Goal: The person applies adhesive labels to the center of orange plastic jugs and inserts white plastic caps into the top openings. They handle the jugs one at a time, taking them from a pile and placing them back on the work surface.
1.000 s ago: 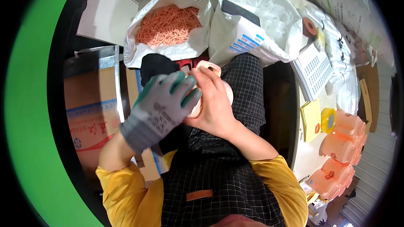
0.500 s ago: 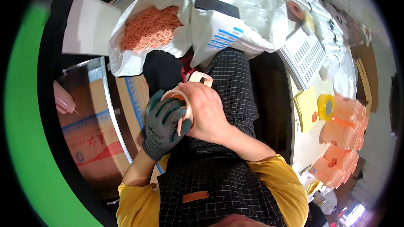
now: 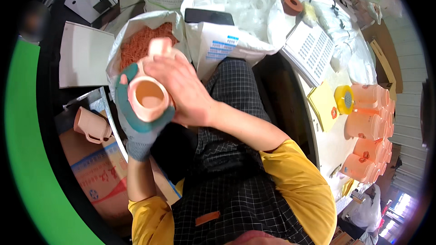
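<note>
The left hand, in a grey glove with a green palm, is curled around a pale pink cup, grasping it from about six o'clock with the cup's round mouth facing up toward the head camera. The bare right hand lies against the cup between two and three o'clock, its fingers reaching over toward twelve; whether it grips or merely rests there I cannot tell. A blurred pink part sticks out beyond those fingers, just past twelve, and it is unclear whether it belongs to the same cup. Reckoned from the held cup, a second pink cup with a handle lies tipped over at eight, above a brown carton. At twelve a white bag holds thin reddish sticks. Between one and two, another white bag carries clear plastic rings, with a dark phone on its near edge. Around three, the surface bears yellow sheets, a yellow tape roll touching or just beside them, and, farther out, clustered orange-pink cups.
</note>
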### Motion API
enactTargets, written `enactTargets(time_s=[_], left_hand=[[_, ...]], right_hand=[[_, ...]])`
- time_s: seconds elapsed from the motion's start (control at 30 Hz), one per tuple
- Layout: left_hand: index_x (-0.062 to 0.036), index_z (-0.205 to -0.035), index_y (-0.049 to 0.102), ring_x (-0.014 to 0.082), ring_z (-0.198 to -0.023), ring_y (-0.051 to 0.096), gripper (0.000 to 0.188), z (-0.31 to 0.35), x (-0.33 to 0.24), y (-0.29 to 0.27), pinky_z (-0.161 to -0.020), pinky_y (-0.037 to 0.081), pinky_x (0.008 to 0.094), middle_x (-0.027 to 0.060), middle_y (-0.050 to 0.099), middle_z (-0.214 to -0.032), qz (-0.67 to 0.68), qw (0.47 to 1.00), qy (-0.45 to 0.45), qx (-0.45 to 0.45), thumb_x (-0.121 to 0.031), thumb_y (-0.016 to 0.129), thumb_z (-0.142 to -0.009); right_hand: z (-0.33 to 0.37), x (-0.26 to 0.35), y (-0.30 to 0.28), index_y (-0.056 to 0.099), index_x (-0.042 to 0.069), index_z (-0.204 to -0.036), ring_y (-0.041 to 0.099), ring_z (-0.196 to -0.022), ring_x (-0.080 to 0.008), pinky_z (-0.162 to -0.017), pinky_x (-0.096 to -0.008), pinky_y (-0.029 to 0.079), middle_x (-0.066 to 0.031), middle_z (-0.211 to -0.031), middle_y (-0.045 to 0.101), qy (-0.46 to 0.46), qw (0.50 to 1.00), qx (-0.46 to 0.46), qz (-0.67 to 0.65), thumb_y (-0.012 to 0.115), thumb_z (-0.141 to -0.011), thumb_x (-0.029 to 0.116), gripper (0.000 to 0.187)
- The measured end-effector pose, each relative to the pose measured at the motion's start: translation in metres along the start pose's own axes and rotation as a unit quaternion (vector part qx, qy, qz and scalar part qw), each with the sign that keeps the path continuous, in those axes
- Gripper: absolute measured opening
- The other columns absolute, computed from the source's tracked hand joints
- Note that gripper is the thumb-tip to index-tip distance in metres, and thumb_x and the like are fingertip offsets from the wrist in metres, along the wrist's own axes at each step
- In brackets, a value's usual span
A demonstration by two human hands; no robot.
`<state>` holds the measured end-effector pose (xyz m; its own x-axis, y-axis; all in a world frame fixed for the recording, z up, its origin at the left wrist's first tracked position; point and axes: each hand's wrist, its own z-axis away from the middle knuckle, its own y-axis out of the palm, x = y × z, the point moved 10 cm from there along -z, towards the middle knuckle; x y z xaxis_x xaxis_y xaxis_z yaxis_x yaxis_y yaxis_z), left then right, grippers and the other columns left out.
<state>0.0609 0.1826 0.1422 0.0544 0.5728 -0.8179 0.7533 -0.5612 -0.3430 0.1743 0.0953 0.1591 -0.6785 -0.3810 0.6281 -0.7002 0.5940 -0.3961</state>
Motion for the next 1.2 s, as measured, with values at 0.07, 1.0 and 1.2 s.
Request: enactTargets(time_s=[0.07, 1.0, 1.2], left_hand=[[0.0020, -0.159, 0.028, 0.0380, -0.138, 0.051, 0.116, -0.019, -0.001, -0.008, -0.116, 0.042, 0.0481, 0.0210, 0.047, -0.156, -0.127, 0.983, 0.106, -0.076, -0.024, 0.099, -0.070], [-0.0034, -0.166, 0.019, 0.0392, -0.132, 0.049, 0.126, 0.065, -0.060, 0.075, -0.105, 0.050, 0.0502, 0.0210, 0.044, -0.146, -0.179, 0.971, 0.152, 0.042, -0.040, 0.095, -0.073], [-0.0055, -0.113, 0.068, 0.0333, -0.117, 0.058, 0.055, 0.054, -0.055, 0.090, -0.095, 0.054, 0.0464, 0.0084, 0.060, -0.118, -0.254, 0.945, 0.177, 0.105, -0.035, 0.091, -0.072]], right_hand=[[-0.021, -0.002, -0.009, 0.050, 0.010, -0.151, 0.045, -0.144, -0.0378, -0.119, -0.0563, 0.033, -0.0163, -0.151, 0.050, -0.004, 0.995, 0.007, 0.097, 0.086, -0.065, 0.012, 0.093], [0.012, -0.131, -0.138, 0.075, 0.000, -0.104, 0.065, -0.081, -0.0176, -0.079, -0.0326, 0.054, -0.0102, -0.095, 0.074, 0.297, 0.949, 0.091, 0.049, 0.075, -0.095, 0.014, 0.017], [0.047, 0.021, -0.065, 0.069, 0.006, -0.090, 0.064, -0.093, -0.0300, -0.080, -0.0435, 0.054, -0.0066, -0.100, 0.066, -0.037, 0.972, 0.182, 0.142, 0.087, -0.076, 0.020, 0.027]])
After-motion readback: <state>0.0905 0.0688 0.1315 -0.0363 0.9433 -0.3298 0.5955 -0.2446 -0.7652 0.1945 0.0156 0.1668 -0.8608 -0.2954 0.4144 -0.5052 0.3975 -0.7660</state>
